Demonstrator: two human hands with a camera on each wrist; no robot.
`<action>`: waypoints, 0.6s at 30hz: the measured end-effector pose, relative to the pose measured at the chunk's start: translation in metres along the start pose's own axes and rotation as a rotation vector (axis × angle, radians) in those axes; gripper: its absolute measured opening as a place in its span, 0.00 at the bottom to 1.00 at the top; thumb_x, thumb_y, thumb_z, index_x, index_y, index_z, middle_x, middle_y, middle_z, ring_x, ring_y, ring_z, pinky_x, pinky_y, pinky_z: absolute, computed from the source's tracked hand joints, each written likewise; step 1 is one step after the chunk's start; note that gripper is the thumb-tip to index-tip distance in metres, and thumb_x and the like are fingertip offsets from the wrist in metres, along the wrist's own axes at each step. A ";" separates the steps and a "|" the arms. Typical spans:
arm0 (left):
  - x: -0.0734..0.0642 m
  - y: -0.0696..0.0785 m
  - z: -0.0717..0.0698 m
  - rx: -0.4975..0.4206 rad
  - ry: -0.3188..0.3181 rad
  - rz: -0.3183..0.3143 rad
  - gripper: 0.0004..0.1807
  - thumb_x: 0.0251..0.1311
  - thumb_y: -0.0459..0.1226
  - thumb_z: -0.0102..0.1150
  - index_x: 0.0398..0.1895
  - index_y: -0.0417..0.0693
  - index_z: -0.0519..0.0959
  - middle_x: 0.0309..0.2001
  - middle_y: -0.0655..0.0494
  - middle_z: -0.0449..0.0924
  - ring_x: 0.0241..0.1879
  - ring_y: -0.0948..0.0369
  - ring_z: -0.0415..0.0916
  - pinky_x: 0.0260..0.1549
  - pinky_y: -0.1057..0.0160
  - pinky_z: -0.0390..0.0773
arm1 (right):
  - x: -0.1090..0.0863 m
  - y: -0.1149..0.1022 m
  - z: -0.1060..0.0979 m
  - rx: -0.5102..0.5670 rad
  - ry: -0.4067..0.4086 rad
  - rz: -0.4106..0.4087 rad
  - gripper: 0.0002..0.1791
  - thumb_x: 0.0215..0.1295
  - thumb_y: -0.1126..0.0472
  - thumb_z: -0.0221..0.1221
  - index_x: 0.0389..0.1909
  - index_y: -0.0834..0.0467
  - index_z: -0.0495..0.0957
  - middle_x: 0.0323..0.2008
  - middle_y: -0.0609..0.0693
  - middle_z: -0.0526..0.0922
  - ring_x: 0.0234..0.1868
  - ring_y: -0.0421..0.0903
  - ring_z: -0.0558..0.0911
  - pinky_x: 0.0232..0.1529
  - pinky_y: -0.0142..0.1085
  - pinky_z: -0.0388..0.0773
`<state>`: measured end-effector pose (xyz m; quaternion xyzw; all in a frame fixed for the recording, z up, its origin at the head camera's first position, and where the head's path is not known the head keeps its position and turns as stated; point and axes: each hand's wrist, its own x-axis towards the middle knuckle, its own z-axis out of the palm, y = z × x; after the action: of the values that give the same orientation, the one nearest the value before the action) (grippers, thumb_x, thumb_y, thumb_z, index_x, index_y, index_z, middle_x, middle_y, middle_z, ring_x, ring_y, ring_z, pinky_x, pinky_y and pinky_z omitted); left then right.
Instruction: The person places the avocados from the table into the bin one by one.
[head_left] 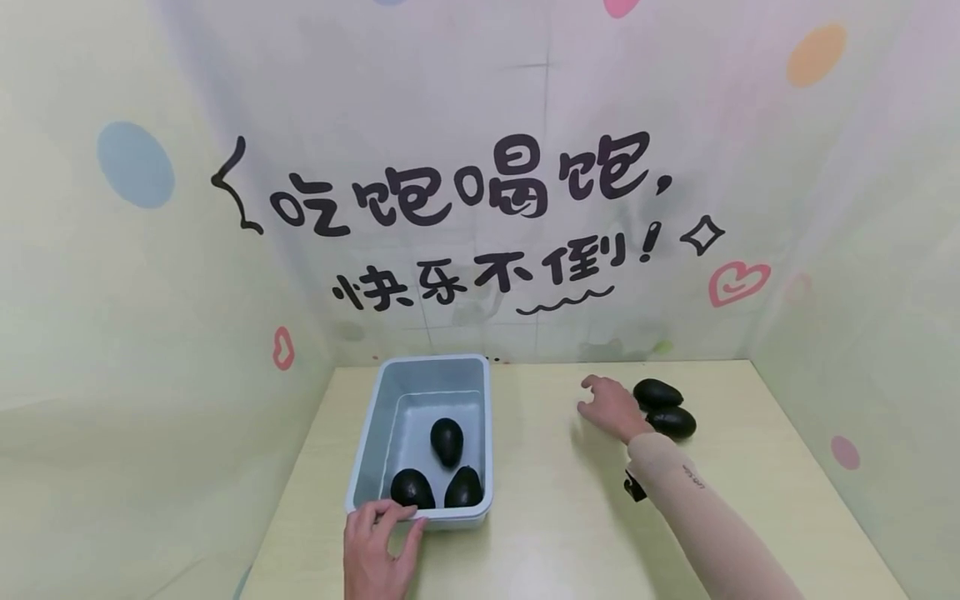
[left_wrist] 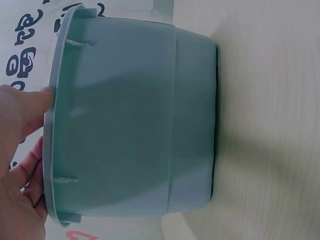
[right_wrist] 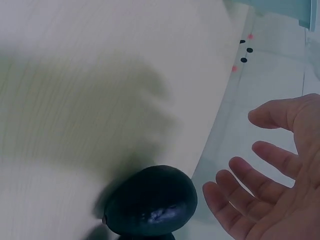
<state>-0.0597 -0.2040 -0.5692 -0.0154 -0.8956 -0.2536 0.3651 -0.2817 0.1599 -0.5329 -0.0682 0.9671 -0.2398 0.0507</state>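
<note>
A grey-blue plastic bin (head_left: 489,433) stands left of centre on the table, with three dark avocados inside: one avocado (head_left: 447,442) in the middle and two by the near wall. My left hand (head_left: 378,546) holds the bin's near rim, its fingers hooked over the edge and its thumb at the rim (left_wrist: 49,125). To the right, my right hand (head_left: 611,408) is raised over the table, holding nothing; its fingers (right_wrist: 267,187) are spread and loosely bent. Just right of that hand lie two more dark avocados, the farther one (head_left: 658,393) touching the nearer one (head_left: 675,423).
The pale wooden table (head_left: 540,533) meets a printed curtain (head_left: 480,100) at the back, and curtain walls close in both sides. A small black device (head_left: 634,486) sits under the right sleeve (head_left: 705,517).
</note>
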 end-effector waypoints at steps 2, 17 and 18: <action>0.000 0.000 0.000 0.001 -0.003 -0.004 0.16 0.40 0.35 0.88 0.32 0.51 0.89 0.37 0.56 0.79 0.40 0.56 0.71 0.45 0.59 0.65 | 0.001 0.005 -0.002 -0.006 0.011 0.008 0.29 0.66 0.56 0.61 0.66 0.64 0.77 0.59 0.65 0.85 0.56 0.62 0.85 0.50 0.57 0.83; 0.000 -0.002 0.000 -0.009 0.004 0.004 0.16 0.38 0.34 0.88 0.32 0.50 0.89 0.36 0.56 0.79 0.40 0.56 0.71 0.45 0.59 0.66 | -0.007 0.028 -0.003 -0.049 0.052 0.131 0.33 0.65 0.58 0.59 0.70 0.67 0.71 0.64 0.72 0.76 0.62 0.71 0.77 0.54 0.66 0.78; 0.000 -0.002 0.000 -0.010 0.004 0.003 0.16 0.38 0.34 0.88 0.32 0.50 0.89 0.36 0.56 0.79 0.40 0.56 0.71 0.45 0.59 0.66 | -0.008 0.030 -0.001 -0.047 0.048 0.135 0.34 0.66 0.58 0.59 0.71 0.67 0.70 0.65 0.72 0.75 0.64 0.73 0.76 0.55 0.66 0.78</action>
<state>-0.0601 -0.2056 -0.5698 -0.0180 -0.8937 -0.2574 0.3671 -0.2777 0.1876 -0.5453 0.0017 0.9758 -0.2145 0.0420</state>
